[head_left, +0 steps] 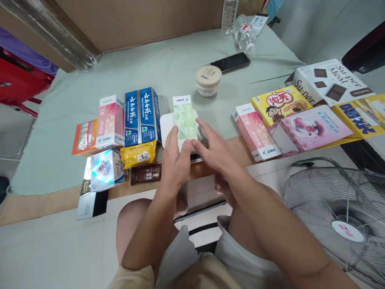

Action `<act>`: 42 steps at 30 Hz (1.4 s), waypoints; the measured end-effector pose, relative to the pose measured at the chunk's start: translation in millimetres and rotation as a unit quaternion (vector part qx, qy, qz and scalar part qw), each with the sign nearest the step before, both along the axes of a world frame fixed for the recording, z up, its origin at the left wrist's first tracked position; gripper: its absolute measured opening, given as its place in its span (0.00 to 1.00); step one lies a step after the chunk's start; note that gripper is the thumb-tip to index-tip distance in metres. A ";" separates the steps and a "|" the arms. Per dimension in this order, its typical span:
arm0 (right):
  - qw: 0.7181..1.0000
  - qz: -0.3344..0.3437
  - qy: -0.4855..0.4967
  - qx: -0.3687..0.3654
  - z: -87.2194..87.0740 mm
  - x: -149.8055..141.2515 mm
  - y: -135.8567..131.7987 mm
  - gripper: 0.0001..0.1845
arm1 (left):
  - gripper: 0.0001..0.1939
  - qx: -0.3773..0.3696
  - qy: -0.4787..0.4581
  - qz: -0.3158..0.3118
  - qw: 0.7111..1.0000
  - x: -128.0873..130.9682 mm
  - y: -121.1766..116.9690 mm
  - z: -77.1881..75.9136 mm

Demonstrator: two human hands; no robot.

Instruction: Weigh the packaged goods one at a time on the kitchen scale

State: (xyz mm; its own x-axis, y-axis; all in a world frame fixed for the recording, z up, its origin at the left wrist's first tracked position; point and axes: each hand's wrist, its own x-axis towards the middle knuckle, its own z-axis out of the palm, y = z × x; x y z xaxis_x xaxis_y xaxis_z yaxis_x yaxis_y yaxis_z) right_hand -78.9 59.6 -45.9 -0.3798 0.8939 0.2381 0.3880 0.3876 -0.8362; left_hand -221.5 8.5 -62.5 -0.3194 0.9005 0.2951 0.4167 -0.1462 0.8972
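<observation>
The left hand [175, 160] and right hand [214, 148] clasp the green box [184, 117] by its sides, nearer and left of the tub [208, 87], apparently steadying it; shifting it would want even pressure.

Both hands are on the green box [185, 120] at the centre, the left hand [176, 158] along its near left corner, the right hand [212, 146] at its near right; a white tray [166, 127] sits under it; up at one o'clock there's the cream tub [208, 82], with a black phone [231, 62] just behind; out at ten o'clock, right beside the tray, stand the blue boxes [141, 116], a yellow packet [138, 154] at their near end; over at three o'clock a yellow box [281, 105] rests among pink and white cartons; down at four o'clock, a fan [339, 216] on the floor side.
</observation>
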 end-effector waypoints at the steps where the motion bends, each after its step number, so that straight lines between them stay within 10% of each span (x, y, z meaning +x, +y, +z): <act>1: 1.000 0.009 -0.014 0.007 0.9 -0.7 -4.0 0.38 | 0.38 0.007 -0.009 -0.019 1.000 2.2 -1.1 0.1; 13: 0.955 -0.182 -0.224 0.073 2.4 52.7 -40.3 0.34 | 0.48 -0.024 -0.007 -0.285 0.958 67.5 -19.0 -4.3; 34: 0.963 -0.063 -0.221 0.145 -3.5 69.4 -45.2 0.34 | 0.33 -0.004 -0.098 -0.295 0.950 96.1 -0.2 -8.5; 42: 0.976 -0.052 -0.100 0.186 14.5 48.0 -51.0 0.27 | 0.33 0.010 -0.125 -0.225 0.966 63.2 -9.6 3.8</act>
State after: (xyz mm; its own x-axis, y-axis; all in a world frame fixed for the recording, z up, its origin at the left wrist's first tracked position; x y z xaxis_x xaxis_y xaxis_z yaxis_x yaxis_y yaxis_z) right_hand -30.9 8.6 -31.4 -0.3643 0.7955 0.4841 0.5815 0.6004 -0.5490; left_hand -158.3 -1.0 -58.8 0.0401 0.9595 0.2788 0.0762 -0.2811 0.9566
